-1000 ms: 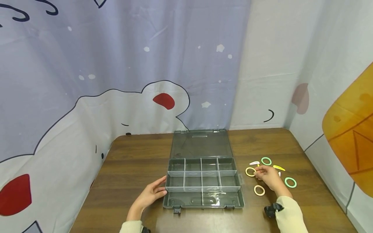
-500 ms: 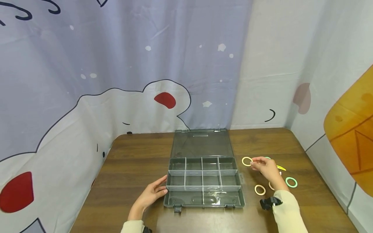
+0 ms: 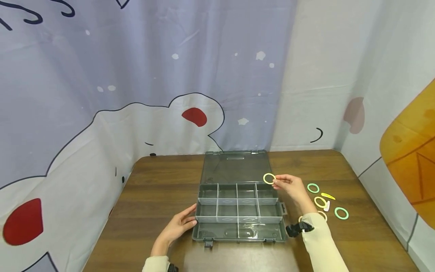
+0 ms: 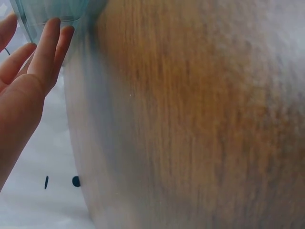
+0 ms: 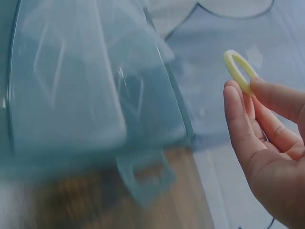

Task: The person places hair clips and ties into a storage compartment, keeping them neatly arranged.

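My right hand (image 3: 293, 187) pinches a pale yellow ring, apparently a hair tie (image 5: 231, 67), between thumb and fingertips. It holds the hair tie up over the back right corner of a grey see-through divided storage box (image 3: 216, 231). The box lies with its lid (image 3: 234, 169) folded back, and its compartments show nothing in them. At the box's left side, my left hand (image 3: 175, 227) rests with thumb and fingers extended, fingertips right at the wall. In the left wrist view, its fingers (image 4: 46, 50) look loose and fairly straight.
Right of the box lie green hair ties (image 3: 341, 213), a yellow one (image 3: 316, 204), a yellow hair clip (image 3: 328, 196) and a white clip (image 3: 327, 206). The right sleeve (image 3: 319, 236) partly covers more rings. A printed curtain (image 3: 204, 56) stands behind the table.
My right hand has lifted the yellow hair tie off the table and carried it left and back, to above the box's corner. The left hand has stayed at the box.
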The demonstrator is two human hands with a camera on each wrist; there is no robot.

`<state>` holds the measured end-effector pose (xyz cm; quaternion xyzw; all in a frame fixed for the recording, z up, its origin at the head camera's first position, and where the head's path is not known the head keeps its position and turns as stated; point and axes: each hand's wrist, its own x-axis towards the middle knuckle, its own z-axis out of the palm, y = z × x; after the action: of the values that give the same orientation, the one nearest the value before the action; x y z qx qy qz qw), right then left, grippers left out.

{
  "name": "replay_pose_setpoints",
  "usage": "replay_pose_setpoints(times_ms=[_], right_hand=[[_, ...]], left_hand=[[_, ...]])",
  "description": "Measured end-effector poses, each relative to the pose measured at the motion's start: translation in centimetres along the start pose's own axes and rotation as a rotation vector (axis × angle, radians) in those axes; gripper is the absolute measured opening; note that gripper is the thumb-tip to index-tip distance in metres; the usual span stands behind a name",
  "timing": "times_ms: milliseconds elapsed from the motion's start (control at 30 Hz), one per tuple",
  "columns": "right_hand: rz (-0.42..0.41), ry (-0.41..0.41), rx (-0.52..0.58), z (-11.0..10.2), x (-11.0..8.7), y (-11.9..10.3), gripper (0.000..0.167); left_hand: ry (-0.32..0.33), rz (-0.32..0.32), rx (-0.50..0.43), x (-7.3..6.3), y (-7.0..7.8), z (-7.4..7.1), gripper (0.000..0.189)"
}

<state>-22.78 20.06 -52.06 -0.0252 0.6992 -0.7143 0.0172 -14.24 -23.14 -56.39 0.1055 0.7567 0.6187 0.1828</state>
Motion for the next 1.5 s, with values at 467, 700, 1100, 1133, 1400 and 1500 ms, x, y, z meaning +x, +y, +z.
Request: replay_pose_setpoints(times_ms=[467, 700, 1100, 1133, 1400, 1500], right_hand=[[0.057, -0.131, 0.078, 6.8, 1.7, -0.2, 0.033], [0.082, -0.133, 0.089, 10.1, 2.5, -0.8, 0.032], [0.127, -0.200, 0.089, 15.2, 4.1, -1.1, 0.029], [0.132, -0.203, 0.094, 15.6, 4.3, -1.0, 0.028], [0.192, -0.221, 0.096, 18.3, 4.7, -0.6, 0.021], [0.221, -0.210, 0.082, 19.1, 4.6, -0.6, 0.018]], left_hand=[[-0.007, -0.007, -0.003, -0.3, -0.2, 0.1, 0.066], [-0.012, -0.009, 0.003, -0.4, -0.2, 0.0, 0.066], [-0.013, -0.011, -0.016, -0.3, 0.3, -0.1, 0.066], [-0.011, -0.013, -0.017, -0.3, 0.3, -0.1, 0.066], [-0.005, -0.012, -0.020, -0.1, 0.4, 0.1, 0.067], [-0.003, -0.014, -0.016, 0.0, 0.4, 0.2, 0.066]])
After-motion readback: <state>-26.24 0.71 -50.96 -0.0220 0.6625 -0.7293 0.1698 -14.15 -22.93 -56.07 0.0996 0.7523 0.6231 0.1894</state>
